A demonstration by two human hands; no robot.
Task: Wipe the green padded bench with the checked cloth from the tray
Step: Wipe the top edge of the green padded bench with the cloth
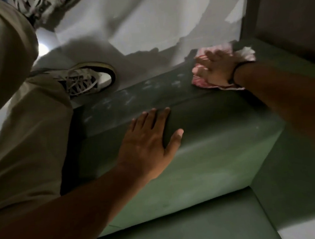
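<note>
Head view, looking steeply down over the bench's edge. Far left: person's trouser leg (19, 132) and one shoe (89, 78) planted on the pale floor (143, 20) close against the bench (205, 163), presumably so the body can lean over it.

Centre: left hand (149, 145) lies flat on the green padding, fingers spread wide, holding nothing. Judged a brace, taking weight while the other arm reaches.

Along the bench's darker front face, between shoe and cloth, pale smudges (131, 96) show. Not clear whether dust or wipe streaks.

Right: right hand (215, 65) pressed palm-down on the cloth (203, 82), fingers splayed over it, pinning it against the bench's edge rather than gripping a wad. Cloth reads red-and-white, bunched, corners sticking out past the wrist; blurred, so checks barely resolve. Dark band on that wrist. Flat press spreads contact for wiping.

Tray not in view.

Far right: grey upright panel (286, 10) beside the bench.
</note>
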